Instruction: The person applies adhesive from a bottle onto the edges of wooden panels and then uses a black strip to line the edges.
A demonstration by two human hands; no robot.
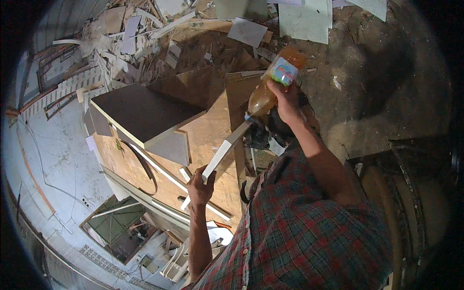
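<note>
Here we go: the right hand [286,102] has its grip wrapped firmly round an amber bottle [262,98], tipped neck-down at the upper end of a white strip [220,153]; touching or just beside, I can't tell. The left hand [200,187] has its grip closed on the strip's lower part, over the wooden worktop [209,131]. Looks like dispensing; the next move calls for a steady strip and a measured squeeze.

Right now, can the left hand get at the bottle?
Probably not without letting go: the left hand is gripping the white strip. Otherwise nothing visible blocks the way to the bottle, though the right hand holds it.
</note>
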